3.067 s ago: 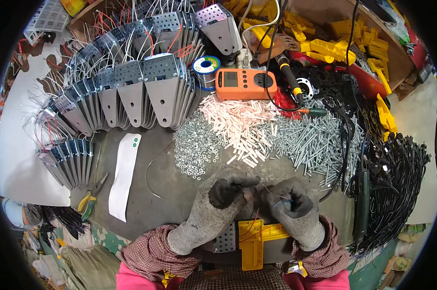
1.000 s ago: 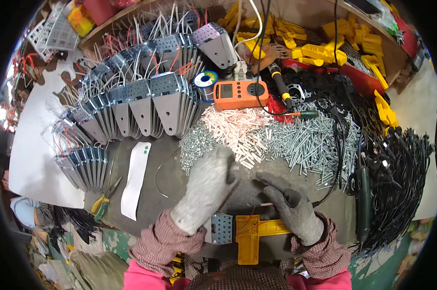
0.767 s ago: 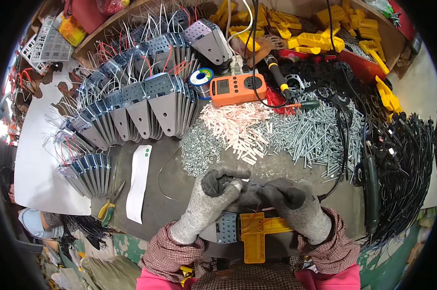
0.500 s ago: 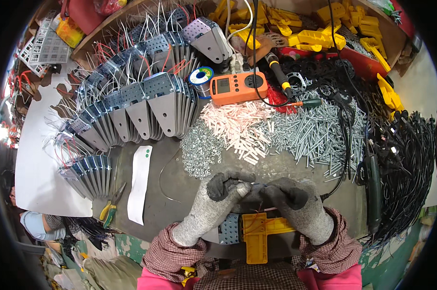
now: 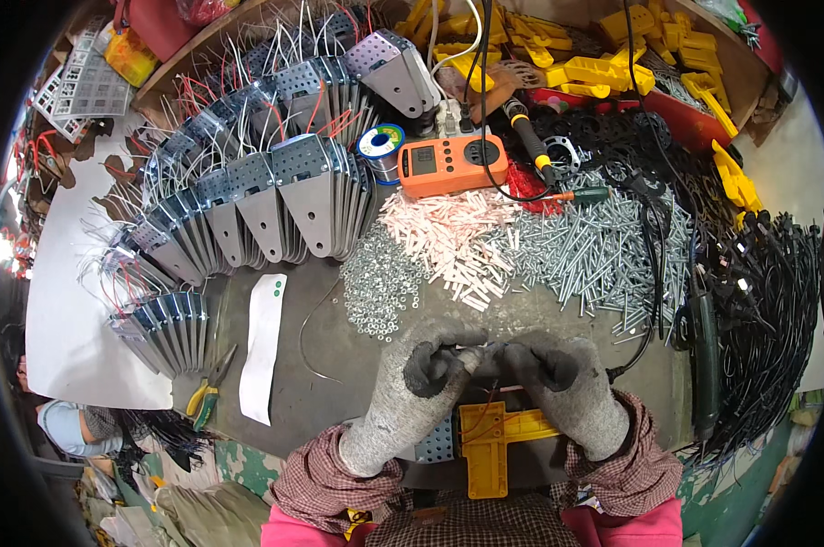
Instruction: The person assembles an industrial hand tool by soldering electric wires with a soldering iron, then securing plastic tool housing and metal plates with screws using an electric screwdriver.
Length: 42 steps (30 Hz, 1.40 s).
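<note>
My left hand (image 5: 430,365), in a grey glove with a dark palm, is closed in a pinch at the front middle of the bench. Facing it, my right hand (image 5: 556,369) is closed too, fingertips almost meeting the left ones. Whatever they pinch is too small and hidden to name. Just below them lies a yellow plastic T-shaped part (image 5: 485,456) with a thin reddish wire across its top. Beside it, partly under my left forearm, is a blue-grey perforated metal plate (image 5: 435,442).
Beyond my hands lie piles of nuts (image 5: 380,292), pale pink sleeves (image 5: 458,237) and screws (image 5: 594,246). An orange meter (image 5: 452,166) and a solder spool (image 5: 380,150) stand behind. Wired metal brackets (image 5: 312,196) fill the left; black cables (image 5: 767,319) the right. Pliers (image 5: 210,392) lie front left.
My left hand has turned slightly and its fingers have curled in closer to the right hand. The right hand has shifted only a little. Nothing else on the bench has visibly moved.
</note>
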Each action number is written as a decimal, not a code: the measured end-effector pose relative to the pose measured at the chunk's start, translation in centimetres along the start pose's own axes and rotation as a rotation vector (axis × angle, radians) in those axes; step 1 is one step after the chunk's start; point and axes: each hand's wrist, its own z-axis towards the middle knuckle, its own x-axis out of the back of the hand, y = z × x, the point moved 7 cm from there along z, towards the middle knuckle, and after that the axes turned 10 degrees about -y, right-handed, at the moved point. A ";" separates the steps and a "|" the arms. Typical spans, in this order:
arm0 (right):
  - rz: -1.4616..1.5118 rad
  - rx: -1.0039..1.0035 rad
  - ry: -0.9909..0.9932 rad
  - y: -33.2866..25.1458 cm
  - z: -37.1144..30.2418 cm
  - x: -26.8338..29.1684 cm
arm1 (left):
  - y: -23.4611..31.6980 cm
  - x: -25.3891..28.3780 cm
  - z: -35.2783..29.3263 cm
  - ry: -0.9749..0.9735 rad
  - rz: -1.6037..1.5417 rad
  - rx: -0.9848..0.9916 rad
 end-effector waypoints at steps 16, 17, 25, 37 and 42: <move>0.031 0.084 -0.129 -0.1 0.0 -0.8 | 0.3 -0.5 -0.1 0.006 0.015 -0.040; 0.031 0.085 -0.129 -0.1 0.0 -0.8 | 0.1 -0.5 -0.1 0.018 -0.088 -0.005; 0.051 0.075 -0.364 -0.2 0.3 -1.0 | -1.8 -1.5 0.1 -0.256 -0.067 0.183; 0.213 0.052 -0.153 -0.3 0.4 -1.1 | -2.4 -1.0 0.1 -0.296 -0.017 0.164; -0.036 0.201 -0.106 -0.8 -0.2 -0.4 | 0.9 1.0 -1.7 0.096 0.152 -0.203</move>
